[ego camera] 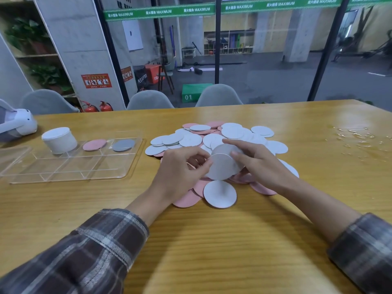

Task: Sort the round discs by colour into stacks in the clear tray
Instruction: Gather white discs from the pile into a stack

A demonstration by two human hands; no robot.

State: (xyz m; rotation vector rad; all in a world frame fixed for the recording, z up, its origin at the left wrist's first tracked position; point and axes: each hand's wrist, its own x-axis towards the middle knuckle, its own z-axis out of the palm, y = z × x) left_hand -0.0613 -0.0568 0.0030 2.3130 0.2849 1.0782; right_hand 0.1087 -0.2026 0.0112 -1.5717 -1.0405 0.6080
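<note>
White, pink discs (pixel 233 132) beside clear tray (pixel 84 166)

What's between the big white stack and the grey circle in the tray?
A pink disc lies flat between the white stack and the grey disc, seen in the head view.

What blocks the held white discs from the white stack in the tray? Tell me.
Nothing visible: only bare table and the clear tray's low wall lie between the held white discs and the white stack.
</note>
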